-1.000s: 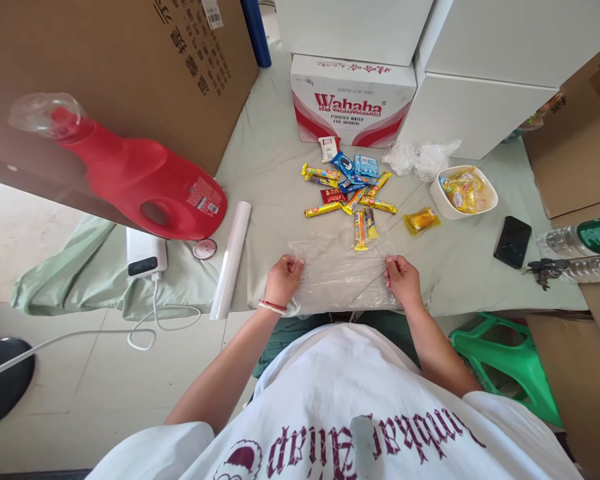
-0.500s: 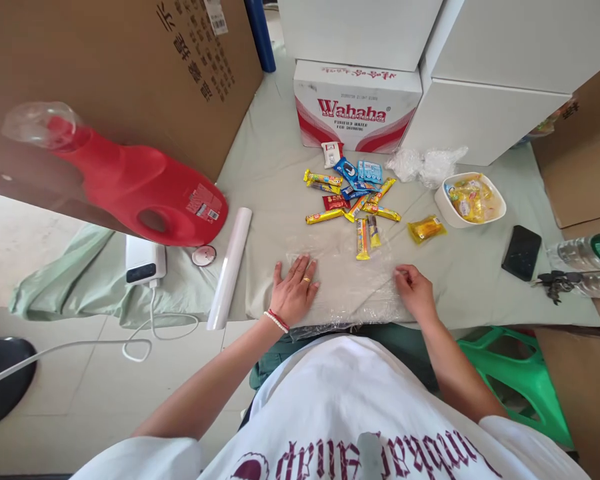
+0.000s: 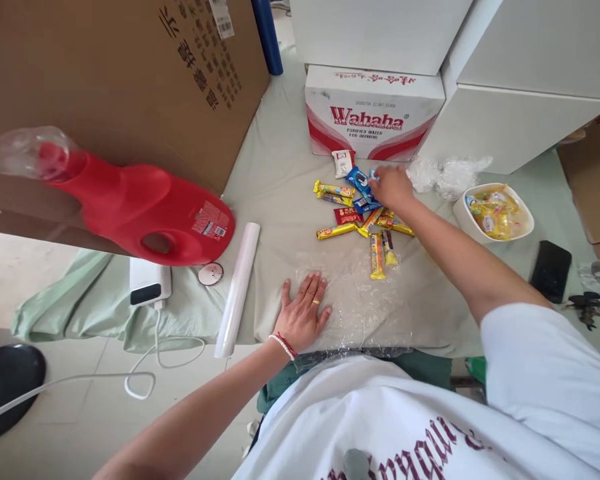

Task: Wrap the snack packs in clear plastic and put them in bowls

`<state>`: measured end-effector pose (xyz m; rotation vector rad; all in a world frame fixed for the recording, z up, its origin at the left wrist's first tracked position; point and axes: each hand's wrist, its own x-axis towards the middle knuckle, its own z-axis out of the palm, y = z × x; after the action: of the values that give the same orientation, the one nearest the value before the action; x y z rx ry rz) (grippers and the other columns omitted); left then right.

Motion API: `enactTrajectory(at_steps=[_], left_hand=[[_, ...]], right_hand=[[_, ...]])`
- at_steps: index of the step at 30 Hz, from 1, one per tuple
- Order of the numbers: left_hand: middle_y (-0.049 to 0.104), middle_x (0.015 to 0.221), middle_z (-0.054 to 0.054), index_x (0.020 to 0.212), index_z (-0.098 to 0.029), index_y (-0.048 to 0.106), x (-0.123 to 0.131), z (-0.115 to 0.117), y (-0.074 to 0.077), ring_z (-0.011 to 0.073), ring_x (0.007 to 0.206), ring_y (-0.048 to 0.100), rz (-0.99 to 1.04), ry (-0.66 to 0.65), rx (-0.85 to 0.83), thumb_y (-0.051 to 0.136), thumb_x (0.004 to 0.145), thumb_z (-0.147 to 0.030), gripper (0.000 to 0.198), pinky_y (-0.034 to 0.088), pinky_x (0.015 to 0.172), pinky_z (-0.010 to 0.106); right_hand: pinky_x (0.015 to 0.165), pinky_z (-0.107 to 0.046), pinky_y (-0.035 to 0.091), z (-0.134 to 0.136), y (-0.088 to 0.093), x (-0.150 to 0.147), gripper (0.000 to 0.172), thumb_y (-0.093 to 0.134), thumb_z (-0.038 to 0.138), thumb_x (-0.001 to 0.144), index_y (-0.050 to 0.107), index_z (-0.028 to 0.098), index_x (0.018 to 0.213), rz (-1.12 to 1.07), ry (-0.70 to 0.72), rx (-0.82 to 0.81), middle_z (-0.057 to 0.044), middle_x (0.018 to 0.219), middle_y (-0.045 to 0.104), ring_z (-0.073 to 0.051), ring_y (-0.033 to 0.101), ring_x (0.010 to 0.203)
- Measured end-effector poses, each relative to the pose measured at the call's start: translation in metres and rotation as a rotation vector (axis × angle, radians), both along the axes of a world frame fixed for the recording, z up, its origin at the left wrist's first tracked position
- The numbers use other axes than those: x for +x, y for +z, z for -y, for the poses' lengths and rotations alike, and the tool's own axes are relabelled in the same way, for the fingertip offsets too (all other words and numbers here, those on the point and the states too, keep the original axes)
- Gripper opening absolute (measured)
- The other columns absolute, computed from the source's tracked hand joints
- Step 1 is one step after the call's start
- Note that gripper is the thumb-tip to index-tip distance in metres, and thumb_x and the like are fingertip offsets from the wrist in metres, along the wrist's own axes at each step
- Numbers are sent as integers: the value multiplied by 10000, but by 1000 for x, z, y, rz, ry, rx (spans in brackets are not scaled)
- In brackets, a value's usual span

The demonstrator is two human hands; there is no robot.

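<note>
My left hand [image 3: 305, 312] lies flat with fingers spread on a sheet of clear plastic film [image 3: 360, 307] at the table's front edge. My right hand [image 3: 394, 188] is over the pile of small wrapped snacks, its fingers bent down and closed on a light-blue snack packet [image 3: 373, 175], mostly hidden under them. Beside it are a dark-blue packet [image 3: 359, 183], a red packet [image 3: 349, 215] and a white-and-red packet [image 3: 343, 163]. Several yellow snack sticks [image 3: 336, 231] lie around them, two of them [image 3: 377, 257] touching the film's far edge.
A roll of film [image 3: 237, 290] lies left of my left hand, near a red jug [image 3: 155, 213] and a white power bank [image 3: 150, 281] with its cable. Behind the snacks stands a Wahaha carton [image 3: 373, 113]. To the right are crumpled plastic [image 3: 450, 177], a white bowl [image 3: 495, 213] of wrapped snacks and a phone [image 3: 551, 271].
My right hand has left the film's right edge and reached forward onto the blue packets. A yellow packet at the right is now hidden by my arm. My left hand stays on the film.
</note>
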<state>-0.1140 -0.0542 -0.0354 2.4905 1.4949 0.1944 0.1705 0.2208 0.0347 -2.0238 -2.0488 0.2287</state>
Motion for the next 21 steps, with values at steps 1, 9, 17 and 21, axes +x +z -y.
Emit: enactTrajectory(at_steps=[1, 9, 17, 21], left_hand=[[311, 1690, 146, 1651, -191, 289, 0, 0, 0, 307, 1579, 314, -7, -2, -3, 404, 1052, -441, 660, -76, 1293, 630], [379, 1663, 144, 1649, -219, 306, -1, 0, 3, 311, 1562, 350, -29, 10, -7, 431, 1042, -446, 660, 25, 1308, 626], [371, 1670, 141, 1658, -212, 266, -1, -1, 3, 298, 1558, 360, 76, 35, -43, 428, 1047, -452, 676, -19, 1306, 623], [340, 1682, 156, 1672, -177, 192, -1, 0, 1, 290, 1571, 334, 90, 40, -44, 423, 1047, -468, 727, -33, 1305, 611]], right_hand=[[1095, -501, 369, -23, -2, -18, 418, 541, 412, 1027, 631, 30, 1170, 2, -13, 28, -265, 1307, 645, -372, 465, 1337], [1110, -502, 343, -98, -31, -92, 433, 540, 341, 1048, 551, -48, 1238, -94, -132, -37, -293, 1334, 619, -344, 435, 1365], [1155, -528, 334, 17, 30, -44, 669, 541, 330, 958, 402, 69, 1558, -176, 360, 212, -204, 1455, 547, -368, 441, 1352], [1092, -524, 435, 135, 41, -23, 702, 557, 308, 910, 420, 224, 1592, -270, 716, -18, -133, 1420, 596, -348, 547, 1255]])
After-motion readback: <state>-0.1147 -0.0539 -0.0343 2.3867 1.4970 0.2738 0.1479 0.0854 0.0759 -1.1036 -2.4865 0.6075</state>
